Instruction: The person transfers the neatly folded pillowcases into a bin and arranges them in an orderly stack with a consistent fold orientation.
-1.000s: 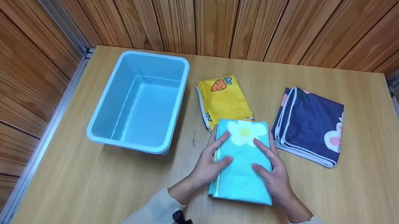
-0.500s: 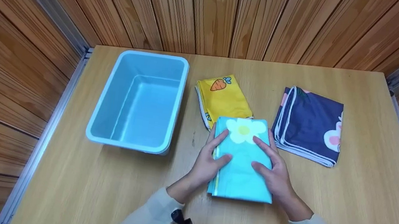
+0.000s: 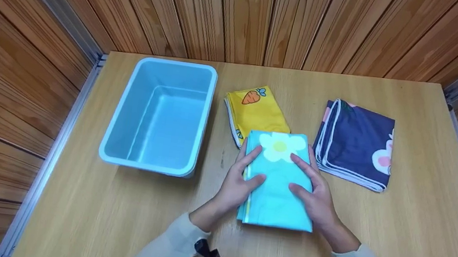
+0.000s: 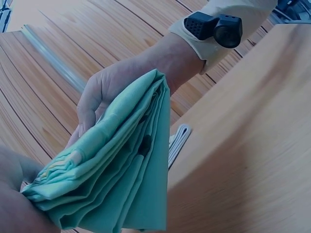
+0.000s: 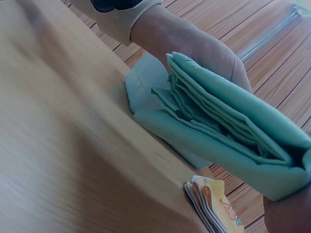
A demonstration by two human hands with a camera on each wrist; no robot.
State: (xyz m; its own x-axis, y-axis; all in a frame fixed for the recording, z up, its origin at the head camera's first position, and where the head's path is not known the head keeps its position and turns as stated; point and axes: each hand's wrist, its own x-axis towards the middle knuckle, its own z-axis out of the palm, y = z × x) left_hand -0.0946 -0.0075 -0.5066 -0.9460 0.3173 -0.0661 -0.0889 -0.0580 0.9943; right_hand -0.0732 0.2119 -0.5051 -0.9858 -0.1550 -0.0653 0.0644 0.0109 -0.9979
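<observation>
A folded turquoise cloth (image 3: 279, 197) with a white flower print is held between both hands in the head view. My left hand (image 3: 235, 187) grips its left edge, thumb on top and fingers partly hidden underneath. On the opposite edge my right hand (image 3: 319, 203) holds it the same way. Seen from the left wrist, the cloth (image 4: 121, 160) shows many loose layers at its near end. A folded yellow cloth (image 3: 260, 112) with a carrot print lies just beyond, partly overlapped by the turquoise one in the head view. In the right wrist view the turquoise cloth (image 5: 233, 145) hangs above the tabletop.
An open light-blue plastic tub (image 3: 198, 142) stands to the left on the wooden table (image 3: 147, 215). A folded navy cloth (image 3: 358, 141) with white edging lies at the right. Wooden panel walls (image 3: 248, 16) border the table at the back and sides.
Both hands have shifted slightly away from the body with the turquoise cloth, so it covers a bit more of the yellow cloth. The grip looks the same.
</observation>
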